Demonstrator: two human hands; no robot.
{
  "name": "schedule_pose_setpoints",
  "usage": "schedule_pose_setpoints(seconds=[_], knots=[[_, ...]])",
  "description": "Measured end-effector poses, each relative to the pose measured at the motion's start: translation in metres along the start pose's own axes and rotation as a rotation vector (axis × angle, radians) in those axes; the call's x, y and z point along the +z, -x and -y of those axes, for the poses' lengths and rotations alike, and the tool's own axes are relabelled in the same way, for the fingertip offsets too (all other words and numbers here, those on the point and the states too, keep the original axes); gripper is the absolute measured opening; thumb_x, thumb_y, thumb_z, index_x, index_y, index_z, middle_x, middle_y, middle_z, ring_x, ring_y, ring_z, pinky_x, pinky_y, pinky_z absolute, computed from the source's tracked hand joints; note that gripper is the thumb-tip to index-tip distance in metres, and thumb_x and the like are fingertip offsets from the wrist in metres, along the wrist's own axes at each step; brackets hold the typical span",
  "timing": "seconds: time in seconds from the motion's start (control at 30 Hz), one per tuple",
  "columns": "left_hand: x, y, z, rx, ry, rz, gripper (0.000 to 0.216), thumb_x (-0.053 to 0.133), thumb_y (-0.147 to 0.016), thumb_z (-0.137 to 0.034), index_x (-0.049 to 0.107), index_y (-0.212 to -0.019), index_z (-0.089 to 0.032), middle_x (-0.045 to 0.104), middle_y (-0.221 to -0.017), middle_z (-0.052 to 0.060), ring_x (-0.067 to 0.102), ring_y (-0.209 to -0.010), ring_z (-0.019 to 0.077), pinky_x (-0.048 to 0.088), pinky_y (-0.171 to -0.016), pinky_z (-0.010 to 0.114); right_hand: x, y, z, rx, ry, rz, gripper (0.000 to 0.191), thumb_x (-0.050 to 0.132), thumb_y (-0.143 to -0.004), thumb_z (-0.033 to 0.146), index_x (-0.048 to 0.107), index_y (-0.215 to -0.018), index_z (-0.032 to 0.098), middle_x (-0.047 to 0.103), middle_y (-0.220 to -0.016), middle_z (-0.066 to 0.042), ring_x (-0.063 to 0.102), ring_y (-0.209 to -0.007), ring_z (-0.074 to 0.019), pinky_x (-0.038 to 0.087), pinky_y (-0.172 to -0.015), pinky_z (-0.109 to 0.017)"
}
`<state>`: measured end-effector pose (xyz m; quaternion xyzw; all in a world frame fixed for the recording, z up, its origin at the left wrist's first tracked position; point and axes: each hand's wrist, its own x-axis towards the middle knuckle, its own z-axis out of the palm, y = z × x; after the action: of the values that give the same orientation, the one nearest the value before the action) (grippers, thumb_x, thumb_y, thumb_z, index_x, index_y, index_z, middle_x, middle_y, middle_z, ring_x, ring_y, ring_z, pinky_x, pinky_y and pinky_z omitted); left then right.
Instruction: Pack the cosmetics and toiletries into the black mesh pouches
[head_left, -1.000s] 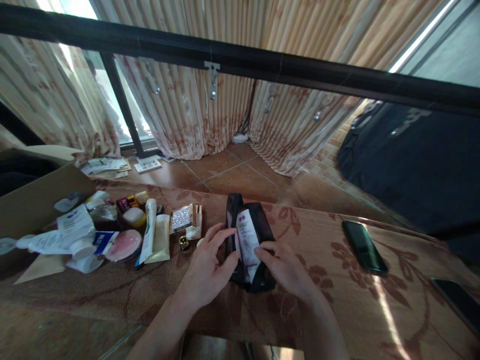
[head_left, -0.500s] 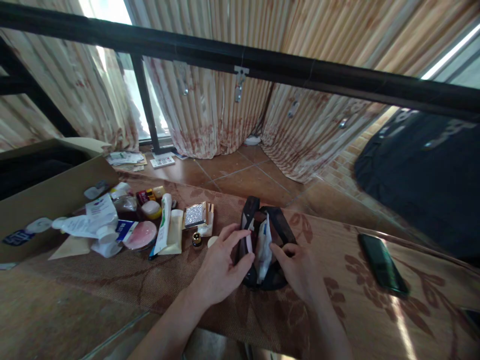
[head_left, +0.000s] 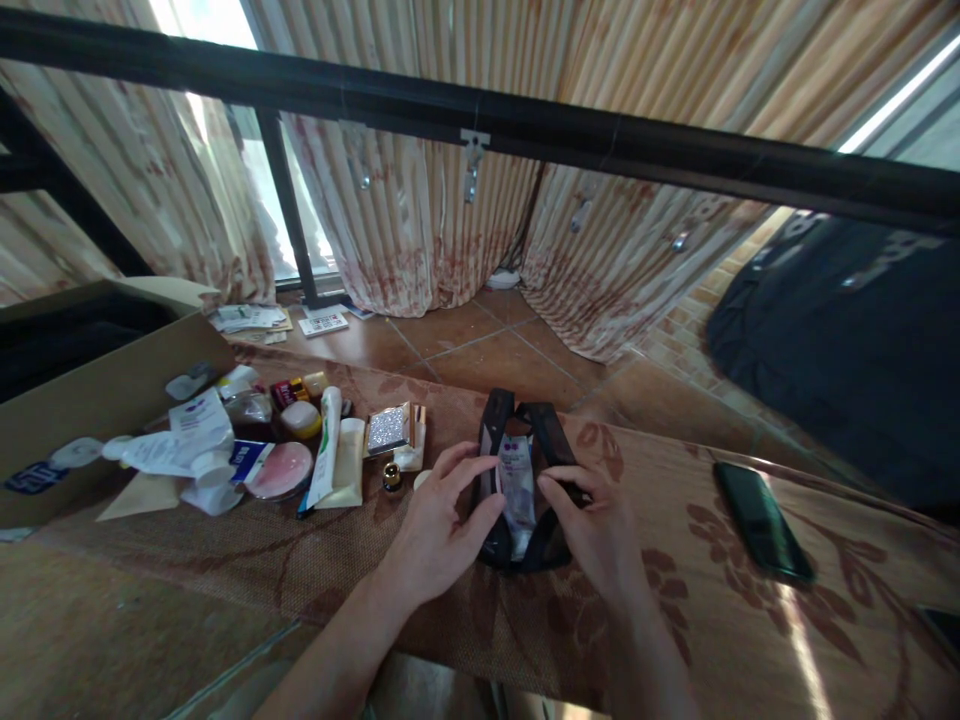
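A: Where is the small black pouch with mesh sides (head_left: 553, 438)?

B: On the tabletop (head_left: 645, 475) with its brown flowered cloth, between the two hands, its mouth gaping upward. Inside it lies a narrow white packet with purple print (head_left: 517, 490), set lengthwise.

A: How is the left hand (head_left: 441, 525) posed?

B: It comes in from the pouch's near left, back of the hand up, forearm slanting. The thumb and index fingertips stand apart along the pouch's left wall; whether the fingers clamp that wall, I cannot tell.

A: And the right hand (head_left: 604, 520)?

B: It reaches from the pouch's near right, fingers curled, with bent thumb and index finger together, pinched on the rim of the right wall.

A: What surrounds the pouch?

B: Near it on the left, a little dark bottle with a gold cap (head_left: 391, 477) and a square compact with a glittering silver top (head_left: 388, 430). Farther left, a flat cream tube (head_left: 349, 470), a round pink-topped container (head_left: 281, 470) and a brown cardboard box (head_left: 135, 385). Well to its right, a dark phone (head_left: 765, 522). Beyond it, a tiled reddish floor (head_left: 465, 335) and pleated beige curtains (head_left: 442, 225).
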<state>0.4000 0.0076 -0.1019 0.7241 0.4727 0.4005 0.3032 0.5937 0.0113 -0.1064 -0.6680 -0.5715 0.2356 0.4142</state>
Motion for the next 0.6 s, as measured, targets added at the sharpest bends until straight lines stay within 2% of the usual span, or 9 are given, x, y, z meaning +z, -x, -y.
schedule_pose_setpoints(seconds=[0.07,0.13,0.23,0.3,0.47,0.6], knots=[[-0.001,-0.001,0.002,0.013,0.016,-0.034,0.031,0.054,-0.089,-0.027,0.060,-0.119,-0.025,0.052,-0.132,0.007,0.052,-0.121,0.0197,0.043,-0.102,0.036,0.001,0.001,0.000,-0.029,-0.056,-0.065,0.016,0.063,-0.077,0.035,0.072,-0.082,0.023,0.066,-0.098,-0.004,0.062,-0.089,-0.0193,0.047,-0.076,-0.029],[-0.005,-0.003,0.005,0.020,0.046,-0.099,0.030,0.053,-0.090,-0.025,0.061,-0.119,-0.024,0.053,-0.130,0.006,0.058,-0.110,0.0173,0.047,-0.096,0.033,0.002,0.001,0.000,-0.051,-0.104,-0.114,0.015,0.062,-0.077,0.032,0.071,-0.083,0.022,0.064,-0.100,-0.005,0.062,-0.091,-0.0189,0.048,-0.075,-0.028],[-0.017,-0.006,0.012,0.001,0.083,-0.236,0.030,0.054,-0.087,-0.021,0.061,-0.116,-0.023,0.057,-0.125,0.006,0.061,-0.089,0.0132,0.050,-0.085,0.030,0.002,0.000,-0.003,-0.072,-0.161,-0.141,0.014,0.060,-0.078,0.028,0.070,-0.084,0.021,0.063,-0.100,-0.005,0.062,-0.088,-0.0176,0.049,-0.072,-0.028],[-0.027,-0.009,0.019,-0.045,0.070,-0.303,0.032,0.056,-0.083,-0.017,0.062,-0.114,-0.022,0.061,-0.118,0.005,0.061,-0.085,0.0135,0.050,-0.081,0.030,0.002,0.000,-0.004,-0.082,-0.171,-0.148,0.013,0.059,-0.078,0.027,0.069,-0.084,0.021,0.063,-0.100,-0.005,0.062,-0.086,-0.0167,0.049,-0.070,-0.028],[-0.049,-0.009,0.032,-0.201,-0.049,-0.192,0.042,0.056,-0.073,-0.013,0.062,-0.114,-0.020,0.066,-0.099,0.003,0.059,-0.080,0.0171,0.051,-0.072,0.031,0.001,0.000,-0.001,-0.085,-0.155,-0.171,0.012,0.059,-0.078,0.026,0.069,-0.081,0.020,0.063,-0.095,-0.005,0.062,-0.084,-0.0166,0.049,-0.068,-0.027],[-0.059,-0.008,0.031,-0.178,-0.142,-0.179,0.046,0.054,-0.067,-0.010,0.063,-0.111,-0.019,0.067,-0.098,0.003,0.059,-0.080,0.0180,0.051,-0.073,0.032,0.001,0.000,0.001,-0.089,-0.133,-0.163,0.012,0.059,-0.077,0.025,0.070,-0.081,0.020,0.064,-0.094,-0.005,0.062,-0.084,-0.0174,0.050,-0.069,-0.029]])
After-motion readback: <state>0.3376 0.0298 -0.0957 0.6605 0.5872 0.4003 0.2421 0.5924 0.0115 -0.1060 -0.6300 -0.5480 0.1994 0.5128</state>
